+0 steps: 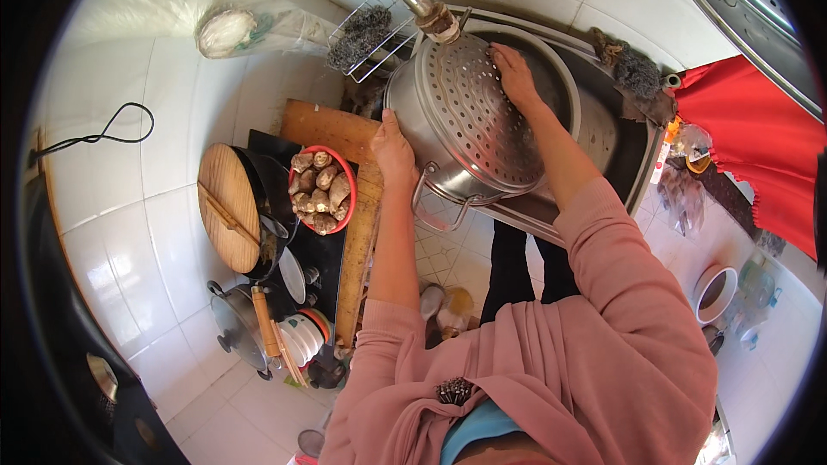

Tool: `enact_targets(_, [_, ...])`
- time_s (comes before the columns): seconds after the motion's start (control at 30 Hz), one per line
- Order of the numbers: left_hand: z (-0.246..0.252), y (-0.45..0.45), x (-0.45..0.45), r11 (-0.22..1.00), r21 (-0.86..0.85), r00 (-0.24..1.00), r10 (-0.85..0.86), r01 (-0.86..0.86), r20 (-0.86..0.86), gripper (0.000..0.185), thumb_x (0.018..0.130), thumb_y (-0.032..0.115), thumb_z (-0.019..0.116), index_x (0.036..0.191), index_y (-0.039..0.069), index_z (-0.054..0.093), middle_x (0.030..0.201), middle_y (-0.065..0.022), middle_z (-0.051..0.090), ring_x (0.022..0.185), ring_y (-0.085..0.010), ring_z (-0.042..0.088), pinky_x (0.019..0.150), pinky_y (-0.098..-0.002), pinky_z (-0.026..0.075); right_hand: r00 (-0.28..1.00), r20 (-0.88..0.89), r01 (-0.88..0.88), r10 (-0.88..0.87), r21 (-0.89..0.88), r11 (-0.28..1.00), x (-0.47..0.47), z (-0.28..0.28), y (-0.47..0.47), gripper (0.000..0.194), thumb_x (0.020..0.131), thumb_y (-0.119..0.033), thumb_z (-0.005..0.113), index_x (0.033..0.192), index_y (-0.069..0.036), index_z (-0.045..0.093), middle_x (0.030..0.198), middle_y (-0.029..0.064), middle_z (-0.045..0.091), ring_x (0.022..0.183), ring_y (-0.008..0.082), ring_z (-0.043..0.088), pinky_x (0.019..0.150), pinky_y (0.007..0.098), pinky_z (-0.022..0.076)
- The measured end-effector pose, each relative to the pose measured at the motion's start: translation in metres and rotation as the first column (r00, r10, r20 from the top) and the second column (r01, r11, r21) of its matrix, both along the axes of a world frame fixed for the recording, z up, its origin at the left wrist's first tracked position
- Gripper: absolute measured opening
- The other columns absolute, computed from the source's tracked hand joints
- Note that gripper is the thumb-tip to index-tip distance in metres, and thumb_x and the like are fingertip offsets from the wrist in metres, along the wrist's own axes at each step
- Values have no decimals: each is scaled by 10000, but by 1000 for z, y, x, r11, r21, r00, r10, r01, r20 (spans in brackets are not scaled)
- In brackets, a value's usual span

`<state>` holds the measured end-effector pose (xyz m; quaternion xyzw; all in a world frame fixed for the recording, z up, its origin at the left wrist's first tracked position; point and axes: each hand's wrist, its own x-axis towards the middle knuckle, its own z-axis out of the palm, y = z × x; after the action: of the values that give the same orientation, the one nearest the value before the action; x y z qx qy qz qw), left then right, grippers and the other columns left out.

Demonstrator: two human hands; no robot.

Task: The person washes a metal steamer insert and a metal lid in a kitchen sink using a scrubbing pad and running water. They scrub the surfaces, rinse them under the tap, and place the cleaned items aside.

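Observation:
A large stainless-steel steamer pot [404,93] is tilted at the sink, its perforated base [462,103] facing up beneath the tap [442,22]. Two loop handles [465,210] stick out at its near end. My left hand [395,148] grips the pot's left side, thumb up along the rim. Against the far right part of the perforated base lies my right hand [517,77], fingers close together; whether it grips the edge is unclear. Behind the pot, a round metal basin [568,71] sits in the steel sink [601,132], partly hidden.
Left of the sink, a red bowl [352,197] of taro roots [321,190] stands near a wooden board [362,232]. Farther left are a wok with a wooden lid [226,206], a lidded pot [239,323] and stacked bowls [300,339]. A wire rack [358,74] holds steel wool [365,29].

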<state>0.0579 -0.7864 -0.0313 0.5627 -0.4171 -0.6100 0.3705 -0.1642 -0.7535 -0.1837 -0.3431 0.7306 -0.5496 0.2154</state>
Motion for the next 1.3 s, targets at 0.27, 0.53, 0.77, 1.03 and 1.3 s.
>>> enact_targets(0.27, [8,1,-14,996,-53,998,-68,66,-20,448,968,399,515,951,-35,625,843,-37,621,737,-111,533,696,-268,457,966,188,77,-178,449,890,-26,-57,64,394,939,-283,395,1169,-27,588,1189,236,575,1120,424,516,954,462,406])
enact_targets(0.53, [15,44,-61,993,-8,961,-119,121,-249,363,957,344,554,880,-4,620,745,8,561,638,-82,443,588,-257,407,981,-71,189,-181,133,973,-1,55,93,271,924,-158,508,1101,-7,648,1103,174,644,1051,325,594,919,383,441])
enact_targets(0.77, [32,91,-103,979,-187,917,-147,82,-371,280,955,266,551,1066,12,591,847,-20,612,715,-73,506,646,-252,450,997,80,11,-9,-27,1000,-18,171,123,293,954,-188,524,1101,34,646,1033,116,676,957,162,608,854,290,462])
enact_targets(1.03, [49,123,-99,965,-184,905,-243,188,-349,214,919,128,522,1086,-5,531,882,-16,561,760,-72,468,677,-239,418,981,-98,-142,167,219,965,-34,224,117,358,923,-276,580,1035,57,654,932,94,669,884,162,583,823,297,447])
enact_targets(1.3, [52,117,-73,896,-277,917,-387,348,-99,210,897,139,511,1001,-44,505,815,-126,552,750,-186,492,723,-343,421,976,-94,-158,195,306,939,-44,233,116,293,884,-237,633,980,36,676,866,89,673,826,144,607,763,275,470])
